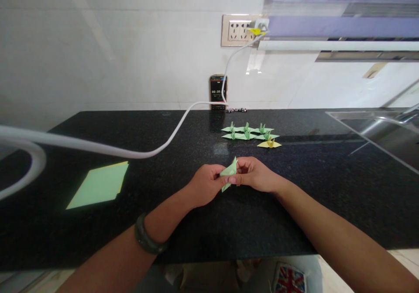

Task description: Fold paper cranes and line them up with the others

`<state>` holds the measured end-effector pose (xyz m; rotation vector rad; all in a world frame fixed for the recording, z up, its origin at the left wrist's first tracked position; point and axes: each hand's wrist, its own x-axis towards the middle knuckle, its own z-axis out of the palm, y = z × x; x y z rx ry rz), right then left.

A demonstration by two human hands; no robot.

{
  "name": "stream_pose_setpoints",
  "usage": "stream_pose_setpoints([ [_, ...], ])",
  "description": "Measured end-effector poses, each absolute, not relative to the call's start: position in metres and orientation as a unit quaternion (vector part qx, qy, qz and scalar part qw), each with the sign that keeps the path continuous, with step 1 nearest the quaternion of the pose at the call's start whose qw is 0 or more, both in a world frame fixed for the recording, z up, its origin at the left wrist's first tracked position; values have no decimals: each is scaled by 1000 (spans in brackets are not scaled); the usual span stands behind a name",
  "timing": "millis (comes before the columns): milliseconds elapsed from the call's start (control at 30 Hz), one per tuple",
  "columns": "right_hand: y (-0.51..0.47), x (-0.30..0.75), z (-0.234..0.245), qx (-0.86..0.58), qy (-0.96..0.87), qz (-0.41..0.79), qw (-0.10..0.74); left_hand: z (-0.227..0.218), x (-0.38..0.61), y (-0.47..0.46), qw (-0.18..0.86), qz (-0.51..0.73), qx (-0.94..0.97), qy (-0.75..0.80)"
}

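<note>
Between my two hands is a partly folded piece of light green origami paper (230,169), held up over the dark countertop. My left hand (207,184) pinches it from the left, thumb on the near face. From the right, my right hand (254,174) grips its edge, with the two thumb tips close together. Fingers behind the paper are partly hidden. Beyond my hands stand several green paper cranes (247,135) in two rows, with a yellow paper crane (270,143) at their near right. A stack of green and yellow paper sheets (100,186) lies to the left.
A phone (218,92) showing a timer leans on the tiled wall. A white cable (170,138) sweeps across the left from a wall socket (240,30). At the right is a metal sink (376,129). The black countertop (183,236) ends just before my body.
</note>
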<state>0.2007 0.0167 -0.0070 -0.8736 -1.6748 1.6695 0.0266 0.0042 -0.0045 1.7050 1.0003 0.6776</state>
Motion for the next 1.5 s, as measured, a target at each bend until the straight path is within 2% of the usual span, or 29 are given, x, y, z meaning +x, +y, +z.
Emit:
stream_pose_setpoints([
  [200,18,203,-7,-333,-628,621,329,-2,31,2,646,311,600,355],
  [300,18,203,-8,-328,-619,628,339,-2,33,1,681,306,566,350],
  [567,18,202,-10,-290,-630,652,305,0,31,2,634,307,588,398],
  [833,18,203,-9,-327,-632,627,317,2,30,1,622,304,595,409],
  [1167,17,199,-9,-375,-673,528,359,1,32,1,619,313,587,418],
  [1500,16,197,-11,-375,-639,562,367,5,33,0,616,310,584,428],
])
